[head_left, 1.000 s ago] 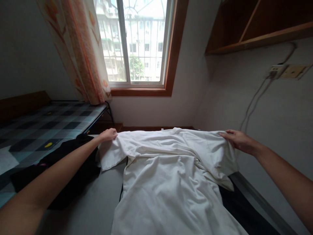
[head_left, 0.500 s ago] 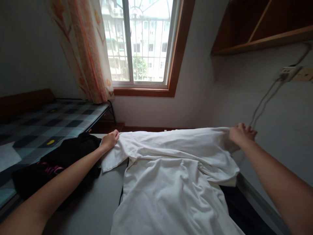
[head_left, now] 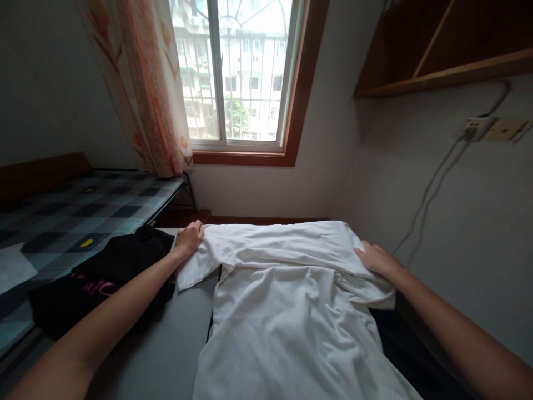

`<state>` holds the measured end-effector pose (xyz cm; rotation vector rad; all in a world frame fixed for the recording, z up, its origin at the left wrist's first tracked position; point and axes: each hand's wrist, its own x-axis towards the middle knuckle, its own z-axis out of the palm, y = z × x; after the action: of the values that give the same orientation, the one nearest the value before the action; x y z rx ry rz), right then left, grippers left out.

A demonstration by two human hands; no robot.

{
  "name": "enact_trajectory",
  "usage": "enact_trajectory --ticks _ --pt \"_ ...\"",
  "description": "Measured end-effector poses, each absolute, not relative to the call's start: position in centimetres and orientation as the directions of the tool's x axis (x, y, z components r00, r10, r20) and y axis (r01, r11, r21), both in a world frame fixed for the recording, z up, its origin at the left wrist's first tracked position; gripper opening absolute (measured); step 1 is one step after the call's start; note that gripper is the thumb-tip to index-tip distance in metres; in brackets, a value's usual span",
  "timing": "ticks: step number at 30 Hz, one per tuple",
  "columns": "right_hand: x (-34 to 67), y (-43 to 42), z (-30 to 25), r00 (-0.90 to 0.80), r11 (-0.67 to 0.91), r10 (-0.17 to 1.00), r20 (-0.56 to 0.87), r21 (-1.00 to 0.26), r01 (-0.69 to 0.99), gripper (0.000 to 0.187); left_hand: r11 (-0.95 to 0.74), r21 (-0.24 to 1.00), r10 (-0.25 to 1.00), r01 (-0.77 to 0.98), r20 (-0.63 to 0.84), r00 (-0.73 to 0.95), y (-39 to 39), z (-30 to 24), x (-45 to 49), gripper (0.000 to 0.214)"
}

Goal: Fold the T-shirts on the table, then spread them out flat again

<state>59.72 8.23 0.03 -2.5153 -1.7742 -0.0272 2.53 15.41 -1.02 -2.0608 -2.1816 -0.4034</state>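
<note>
A white shirt (head_left: 287, 300) lies spread on a grey surface (head_left: 166, 344), its far end folded back toward me. My left hand (head_left: 189, 238) is closed on the cloth at the shirt's far left corner. My right hand (head_left: 375, 258) lies on the shirt's right sleeve near the far right corner, fingers resting flat on the fabric; I cannot see whether they pinch it. Both arms reach forward over the surface.
A black garment with pink print (head_left: 104, 278) lies left of the shirt. A bed with a checked cover (head_left: 62, 216) stands at the left. A window (head_left: 233, 72) and curtain (head_left: 145, 83) are ahead. On the right wall hang a wooden shelf (head_left: 441, 55), a socket (head_left: 478, 128) and cables.
My right hand has come down from the raised far right corner and now rests lower on the sleeve. The shirt's right side has settled flat. My left hand has stayed in place.
</note>
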Motion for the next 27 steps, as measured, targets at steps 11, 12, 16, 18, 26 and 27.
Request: enact_trajectory --ticks 11,12,16,18,26,27 --pt "52.5 0.0 2.2 -0.415 0.437 0.899 0.136 -0.274 0.857 0.025 -0.589 0.128 0.733 0.798 0.5 0.461 8.3 0.6 7.7 0.021" --pt "52.1 -0.8 2.3 -0.45 0.463 0.886 0.114 -0.287 0.838 0.021 -0.646 0.163 0.71 0.746 0.487 0.509 7.1 0.9 8.2 0.019" --pt "51.3 -3.2 2.9 -0.473 0.477 0.879 0.065 -0.182 0.86 0.028 -0.773 0.292 0.634 0.562 0.362 0.684 2.2 2.3 9.1 0.016" --pt "51.3 -4.0 3.2 -0.439 0.442 0.897 0.045 -0.095 0.892 0.036 -0.786 0.326 0.611 0.525 0.282 0.74 0.2 2.9 8.9 0.015" --pt "52.2 -5.2 3.5 -0.297 0.295 0.953 0.052 0.047 0.954 0.031 -0.723 0.451 0.641 0.524 0.154 0.752 -5.8 1.8 7.7 0.033" --pt "52.3 -5.3 3.5 -0.299 0.298 0.953 0.042 0.036 0.954 0.03 -0.704 0.464 0.662 0.537 0.155 0.734 -6.3 1.4 7.8 0.036"
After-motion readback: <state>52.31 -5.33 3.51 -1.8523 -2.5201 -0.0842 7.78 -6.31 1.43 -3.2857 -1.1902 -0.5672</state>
